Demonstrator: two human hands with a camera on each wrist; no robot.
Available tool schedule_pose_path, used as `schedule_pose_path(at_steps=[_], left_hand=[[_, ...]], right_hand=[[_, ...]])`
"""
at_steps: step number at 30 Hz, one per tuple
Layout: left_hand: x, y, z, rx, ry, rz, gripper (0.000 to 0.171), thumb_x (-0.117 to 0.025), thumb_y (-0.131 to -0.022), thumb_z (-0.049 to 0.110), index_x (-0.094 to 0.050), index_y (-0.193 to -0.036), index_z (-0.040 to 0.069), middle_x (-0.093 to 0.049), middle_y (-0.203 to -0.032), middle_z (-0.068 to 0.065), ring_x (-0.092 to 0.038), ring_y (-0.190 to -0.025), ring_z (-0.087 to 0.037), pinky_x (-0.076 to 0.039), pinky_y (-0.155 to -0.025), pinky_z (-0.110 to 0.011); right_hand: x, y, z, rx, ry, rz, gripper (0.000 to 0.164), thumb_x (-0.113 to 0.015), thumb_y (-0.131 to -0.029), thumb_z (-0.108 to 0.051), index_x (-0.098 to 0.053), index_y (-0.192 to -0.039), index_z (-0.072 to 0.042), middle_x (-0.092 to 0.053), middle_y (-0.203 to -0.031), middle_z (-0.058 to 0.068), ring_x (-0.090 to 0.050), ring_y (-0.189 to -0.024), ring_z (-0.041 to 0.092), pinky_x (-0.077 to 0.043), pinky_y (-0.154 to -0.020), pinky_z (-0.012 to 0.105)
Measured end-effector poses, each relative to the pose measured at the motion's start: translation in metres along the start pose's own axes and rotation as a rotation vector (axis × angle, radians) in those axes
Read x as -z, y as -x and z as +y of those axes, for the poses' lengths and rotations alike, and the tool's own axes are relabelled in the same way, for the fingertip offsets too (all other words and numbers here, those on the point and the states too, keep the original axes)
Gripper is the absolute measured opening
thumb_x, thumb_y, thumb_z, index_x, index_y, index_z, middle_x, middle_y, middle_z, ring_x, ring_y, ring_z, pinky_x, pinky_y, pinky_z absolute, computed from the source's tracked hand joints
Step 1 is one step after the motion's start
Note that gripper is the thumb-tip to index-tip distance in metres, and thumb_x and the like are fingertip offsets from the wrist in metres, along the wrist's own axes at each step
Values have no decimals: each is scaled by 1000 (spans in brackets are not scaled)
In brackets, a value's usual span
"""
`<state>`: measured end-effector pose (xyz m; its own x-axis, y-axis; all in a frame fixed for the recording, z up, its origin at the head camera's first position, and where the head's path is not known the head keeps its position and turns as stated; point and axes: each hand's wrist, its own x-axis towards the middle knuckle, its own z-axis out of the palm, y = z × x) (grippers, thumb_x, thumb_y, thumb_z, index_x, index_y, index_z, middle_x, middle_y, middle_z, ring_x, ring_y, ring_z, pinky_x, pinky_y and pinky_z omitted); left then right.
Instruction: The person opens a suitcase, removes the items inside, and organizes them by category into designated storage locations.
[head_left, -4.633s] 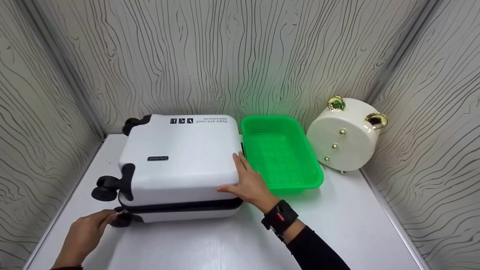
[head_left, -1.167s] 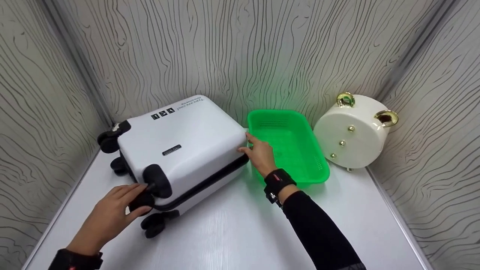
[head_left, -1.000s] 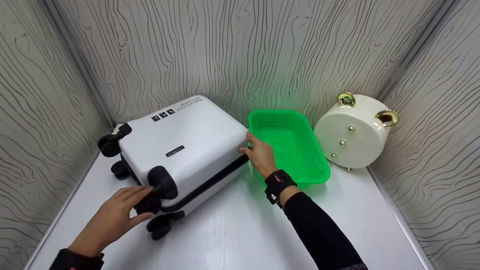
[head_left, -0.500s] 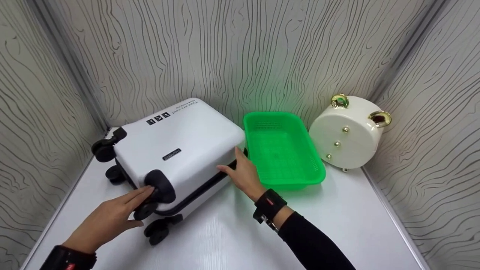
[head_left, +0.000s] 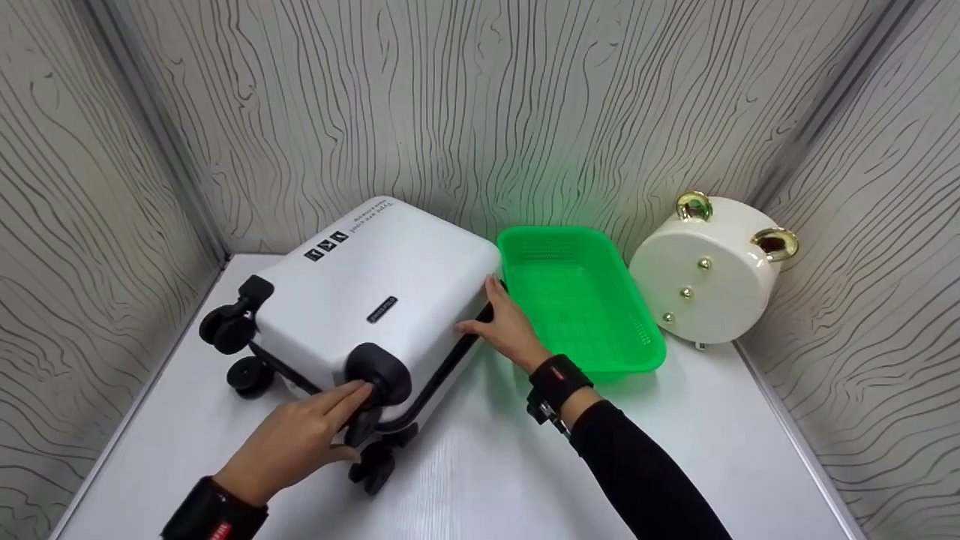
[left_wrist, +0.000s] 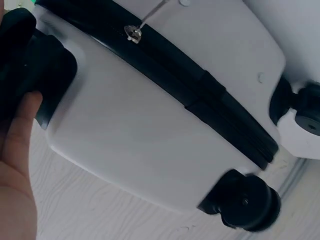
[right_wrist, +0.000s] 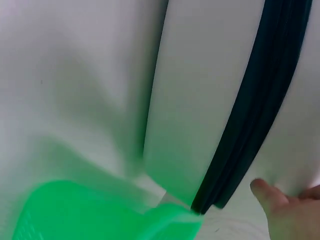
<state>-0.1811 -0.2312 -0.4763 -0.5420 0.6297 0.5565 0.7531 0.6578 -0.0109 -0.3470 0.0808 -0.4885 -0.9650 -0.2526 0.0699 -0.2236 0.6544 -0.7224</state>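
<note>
A white hard-shell suitcase (head_left: pixel 360 277) lies flat and turned at an angle on the white table, its wheeled end toward the near left. My left hand (head_left: pixel 296 439) grips the near black caster wheel (head_left: pixel 364 424), fingers over its mount and thumb low beside it. In the left wrist view, the suitcase end (left_wrist: pixel 125 120) shows a black zipper band (left_wrist: pixel 165 75) with a metal zipper pull (left_wrist: pixel 134 34). My right hand (head_left: pixel 514 322) rests with fairly straight fingers on the suitcase's right near corner; in the right wrist view its fingertip (right_wrist: pixel 262 187) shows beside the zipper band.
A green plastic basket (head_left: pixel 649 352) stands right of the suitcase, close against its corner. Farther right sits a cream round case (head_left: pixel 697 300) with gold ear-shaped rings and studs. Wood-grain walls (head_left: pixel 450 112) enclose the table (head_left: pixel 480 480) at the back and sides.
The suitcase has turned from square to angled, its wheeled end swinging toward me. My left hand has gone from pinching near the zipper corner to the wheel; my right hand stays at the corner.
</note>
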Motion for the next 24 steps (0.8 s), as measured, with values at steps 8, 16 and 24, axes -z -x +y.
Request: schedule_pose_path(at_steps=[8, 16, 24], left_hand=[[-22, -24, 22, 64, -28, 0, 87, -85, -64, 49, -60, -128, -4, -63, -123, -18, -65, -104, -30, -55, -83, -36], [-46, -48, 48, 158, -61, 18, 89, -83, -68, 51, -57, -130, -7, -63, -122, -20, -64, -106, -31, -55, -84, -36], [-58, -56, 54, 203, -13, 48, 88, -76, -74, 57, -55, -133, -5, -62, -123, -19, -63, -107, -32, -54, -87, -37]], right_hand=[[24, -24, 5, -42, -134, -138, 113, -85, -78, -31, -6, -157, -14, -13, -162, 8, -29, -141, 34, -37, -107, 44], [42, -30, 15, -44, -174, -158, 101, -81, -83, -22, -14, -157, -8, -17, -161, 13, -32, -139, 40, -41, -104, 47], [38, -8, 14, -27, -150, -119, 89, -73, -89, -33, -20, -155, -4, -30, -155, 19, -39, -135, 39, -43, -101, 48]])
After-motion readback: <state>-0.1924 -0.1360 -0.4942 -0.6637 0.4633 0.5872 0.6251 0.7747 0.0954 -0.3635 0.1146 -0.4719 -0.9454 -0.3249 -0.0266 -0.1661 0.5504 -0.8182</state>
